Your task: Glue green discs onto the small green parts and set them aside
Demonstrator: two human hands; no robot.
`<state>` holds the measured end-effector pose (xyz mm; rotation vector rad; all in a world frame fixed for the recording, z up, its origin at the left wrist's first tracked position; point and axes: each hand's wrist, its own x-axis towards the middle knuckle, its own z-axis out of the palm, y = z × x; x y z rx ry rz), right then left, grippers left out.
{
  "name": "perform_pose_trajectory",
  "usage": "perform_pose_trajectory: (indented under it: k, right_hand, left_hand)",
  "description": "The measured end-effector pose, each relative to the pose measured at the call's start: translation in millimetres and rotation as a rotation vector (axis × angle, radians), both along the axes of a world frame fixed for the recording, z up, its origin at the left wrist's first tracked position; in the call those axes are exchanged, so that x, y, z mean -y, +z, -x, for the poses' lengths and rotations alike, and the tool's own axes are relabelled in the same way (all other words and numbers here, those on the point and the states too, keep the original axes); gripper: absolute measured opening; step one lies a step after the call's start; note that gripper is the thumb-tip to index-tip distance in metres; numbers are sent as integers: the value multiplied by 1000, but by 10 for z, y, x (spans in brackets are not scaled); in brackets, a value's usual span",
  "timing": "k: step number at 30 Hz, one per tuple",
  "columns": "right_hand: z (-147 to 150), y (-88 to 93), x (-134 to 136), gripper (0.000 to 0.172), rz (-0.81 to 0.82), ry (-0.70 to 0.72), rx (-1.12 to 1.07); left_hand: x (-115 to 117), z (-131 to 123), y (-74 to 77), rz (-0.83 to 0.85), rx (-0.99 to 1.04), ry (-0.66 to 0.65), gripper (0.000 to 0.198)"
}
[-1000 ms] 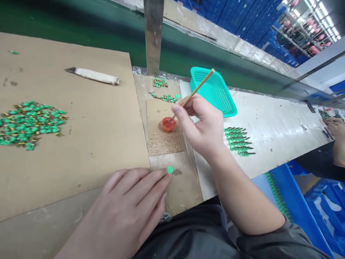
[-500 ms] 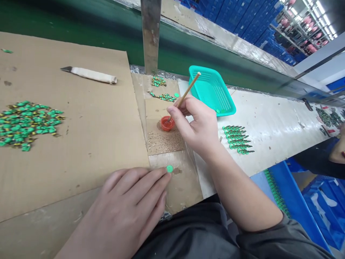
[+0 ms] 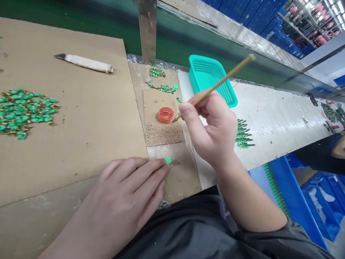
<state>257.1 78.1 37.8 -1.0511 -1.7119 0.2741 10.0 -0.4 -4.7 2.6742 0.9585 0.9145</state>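
Pinched in my right hand [image 3: 212, 126] is a thin wooden stick [image 3: 225, 78], slanting up to the right. Its lower tip hangs just right of a small red cup [image 3: 166, 114] with clear liquid inside, apart from the rim. My left hand [image 3: 134, 194] lies low over the cardboard, its fingers together and the tips holding the edge of a small round green disc [image 3: 168, 160]. Beyond the cup are little piles of green, yellow and dark pieces [image 3: 163, 88]. Part of the rows of green-and-dark pieces [image 3: 244, 135] shows beside my right hand.
A turquoise basket [image 3: 194, 81] stands behind my right hand. On the left cardboard [image 3: 102, 118] lie a white-wrapped knife [image 3: 86, 64] and a large heap of green pieces [image 3: 25, 113]. Blue bins [image 3: 323, 208] stand lower right, near another person's arm [image 3: 338, 149].
My right hand has lifted the stick out of the red cup and moved it right, tilting it lower. My left hand keeps its hold on the disc. The whole view has shifted slightly.
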Motion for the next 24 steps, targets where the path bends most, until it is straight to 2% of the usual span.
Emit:
perform_pose_trajectory:
  k: [4,7,10,17,24]
  right_hand:
    - [-47,-113,381,17,-53,28,-41]
    - [-78,-238,529,17,-78,92,-30]
    - [-77,-301,570,20,-58,142,26]
    - [-29,-308,547,29,-77,187,93]
    - [-20,-321,559,27,-47,195,96]
  left_hand:
    - [-8,-3,12,-8,-25,-19,28]
    - [-12,-12,19,-11,-34,-24,28]
    - [-13,-18,23,3,-31,-19,27]
    - [-8,-8,59,61,-17,-11,28]
    - [9,2,47,76,-34,18,29]
